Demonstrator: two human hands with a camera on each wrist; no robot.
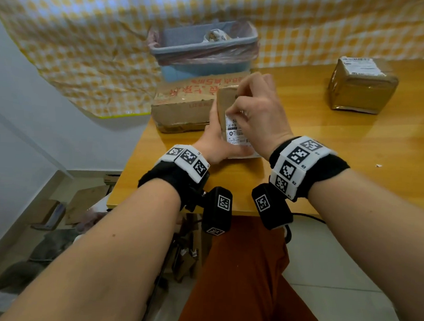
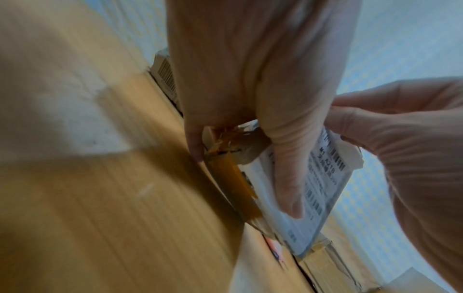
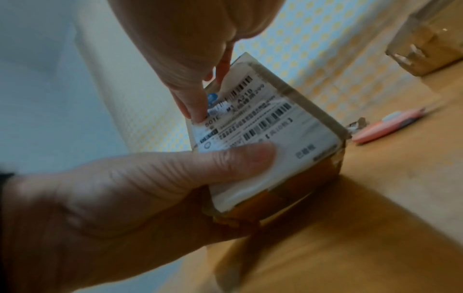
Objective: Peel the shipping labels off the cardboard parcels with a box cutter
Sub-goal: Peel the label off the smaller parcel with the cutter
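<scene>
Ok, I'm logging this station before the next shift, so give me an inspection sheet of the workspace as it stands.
Surface: wooden table, glossy; small white scrap near its right side.
Job's things: small parcel held tilted on the table, shipping label partly lifted at one corner; second taped parcel at far right, label on; pink box cutter lying on the table, unheld.
Clutter: flattened carton; lined blue bin behind it.
Grippers: left hand grips the small parcel; right hand pinches the label corner.
Cables: black cable at the table's near edge.
Surroundings: yellow checked cloth; cardboard scraps on the floor.
</scene>
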